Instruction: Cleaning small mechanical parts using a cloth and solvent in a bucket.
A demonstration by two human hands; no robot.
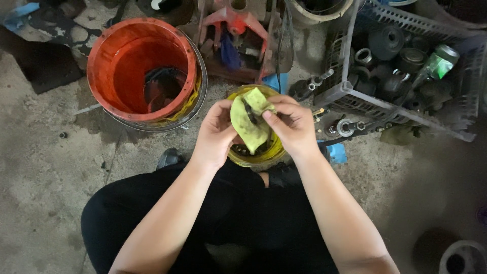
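Observation:
Both my hands hold a yellow-green rag [248,124] above a small yellow bowl [269,155] on the floor. My left hand [215,134] grips the rag's left side. My right hand [291,124] pinches its right side, thumb pressed on the cloth. A small dark part [248,111] shows in the rag's folds; what it is cannot be told. Dark pieces lie in the bowl under the rag.
A large orange bucket [142,68] with dark liquid stands at the upper left. A grey plastic crate [406,66] of dark metal parts and a green bottle sits at the right. A red metal machine part [238,35] lies behind the bowl. My black-trousered knees fill the foreground.

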